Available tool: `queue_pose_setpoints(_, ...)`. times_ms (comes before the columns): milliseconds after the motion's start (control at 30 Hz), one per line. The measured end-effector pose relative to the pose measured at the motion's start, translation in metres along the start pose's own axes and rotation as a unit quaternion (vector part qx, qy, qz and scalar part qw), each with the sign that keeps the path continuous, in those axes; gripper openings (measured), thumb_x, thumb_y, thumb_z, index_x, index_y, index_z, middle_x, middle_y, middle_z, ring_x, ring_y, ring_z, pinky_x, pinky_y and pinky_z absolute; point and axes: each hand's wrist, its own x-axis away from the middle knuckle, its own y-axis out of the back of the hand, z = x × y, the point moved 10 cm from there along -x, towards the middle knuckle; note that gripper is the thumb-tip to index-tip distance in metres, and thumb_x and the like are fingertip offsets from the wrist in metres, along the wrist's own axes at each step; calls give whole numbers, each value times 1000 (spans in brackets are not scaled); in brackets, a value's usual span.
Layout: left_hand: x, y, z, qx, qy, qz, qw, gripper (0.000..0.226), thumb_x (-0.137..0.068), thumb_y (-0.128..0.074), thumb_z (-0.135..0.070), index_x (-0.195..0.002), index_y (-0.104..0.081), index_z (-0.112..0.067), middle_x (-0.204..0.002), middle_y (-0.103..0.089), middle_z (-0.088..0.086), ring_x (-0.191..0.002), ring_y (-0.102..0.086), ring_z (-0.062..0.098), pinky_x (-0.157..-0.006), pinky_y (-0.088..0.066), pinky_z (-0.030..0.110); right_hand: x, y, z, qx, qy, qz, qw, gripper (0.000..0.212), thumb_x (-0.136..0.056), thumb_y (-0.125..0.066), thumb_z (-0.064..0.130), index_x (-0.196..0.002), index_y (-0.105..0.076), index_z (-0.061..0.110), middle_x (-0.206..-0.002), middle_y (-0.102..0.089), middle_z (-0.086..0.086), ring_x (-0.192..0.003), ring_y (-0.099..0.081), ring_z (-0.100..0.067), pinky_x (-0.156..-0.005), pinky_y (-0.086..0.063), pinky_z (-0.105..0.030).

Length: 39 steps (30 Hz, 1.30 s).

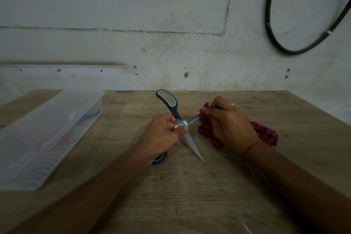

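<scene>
The blue-handled scissors (190, 143), spread wide open above the wooden table (190, 186), are gripped near the pivot by the left hand (161, 136). One blade tip is pinched inside the crumpled red cloth (206, 129) by the right hand (230, 125). Wiping appears under way; the bare blade is probably not yet wiped.

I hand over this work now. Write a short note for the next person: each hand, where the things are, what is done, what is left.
Left hand grips the scissors at the pivot, blades spread wide, over the table.
Right hand holds the red cloth bunched against one blade's tip.
Translucent box lies at the table's left side.
Done: wiping of that blade seems started; how far, unclear.
Left: likely the second blade, then closing the scissors.
</scene>
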Motion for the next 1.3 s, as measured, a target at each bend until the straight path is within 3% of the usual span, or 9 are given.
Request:
queue_pose_setpoints(200, 0, 2, -1, -19, -15, -15, 1000, 16, -95, -65, -22, -91, -60, -7, -50, -58, -9, -34, -43, 3, -35, -36, 22, 4, -16, 43, -52, 73, 67, 994, 16, -86, -62, 17, -95, -74, 13, -93, -61, -2, -77, -59, -18, -65, -55, -34)
queue_pose_setpoints(333, 1, 0, -3, -23, -26, -2, 999, 14, -97, -62, -22, -98, -60, -8, -50, -61, -13, -38, -44, 4, -37, -38, 23, -6, -9, 2, -23, 16, 28, 999, 18, -80, -66, 3, -96, -76, 5, -89, -63, -9, -71, -61, -25, -60, -57, -38)
queue_pose_setpoints(400, 1, -2, -3, -30, -25, -1, 999, 12, -97, -62, -22, -96, -60, -10, -50, -62, -15, -38, -45, 2, -39, -38, 22, -9, -4, -17, -13, -19, 6, 1000, 22, -75, -70, -6, -95, -76, 3, -86, -62, -10, -69, -62, -29, -58, -54, -34)
queue_pose_setpoints(600, -1, -1, -4, -33, -27, -18, 999, 8, -96, -63, -20, -94, -59, -13, -62, -63, -8, -37, -48, -1, -35, -36, 17, 4, -20, 39, -56, 47, 60, 996, 14, -84, -61, 16, -90, -73, 15, -91, -58, 0, -78, -55, -16, -65, -50, -32)
queue_pose_setpoints(800, -2, -4, 0, -45, -14, -4, 999, 10, -98, -61, -22, -95, -59, -13, -56, -62, -12, -38, -49, -1, -36, -39, 19, -8, -13, -15, -19, -40, 14, 999, 14, -75, -72, 1, -88, -74, 6, -88, -56, -5, -74, -55, -19, -61, -52, -33)
queue_pose_setpoints(967, -3, 0, -2, -48, -34, -18, 998, 8, -96, -62, -23, -95, -62, -15, -62, -64, -7, -40, -47, 0, -41, -38, 20, 3, -28, 39, -41, 28, 73, 996, 8, -80, -69, 10, -87, -70, 14, -90, -53, 1, -79, -48, -13, -62, -46, -29)
queue_pose_setpoints(1133, -2, -3, -1, -36, -22, -10, 999, 10, -97, -62, -23, -96, -61, -13, -61, -64, -10, -43, -51, 1, -37, -39, 19, -11, -15, -17, -3, -61, 31, 998, 15, -74, -69, -2, -86, -69, 6, -93, -55, -6, -80, -56, -24, -60, -40, -27)
queue_pose_setpoints(1300, -3, -2, -2, -34, -34, -17, 999, 8, -96, -63, -21, -89, -59, -20, -57, -60, -11, -40, -48, -1, -41, -38, 19, 2, -31, 40, -27, 29, 79, 996, 6, -81, -65, 9, -83, -65, 14, -91, -50, 0, -80, -46, -15, -60, -42, -30)
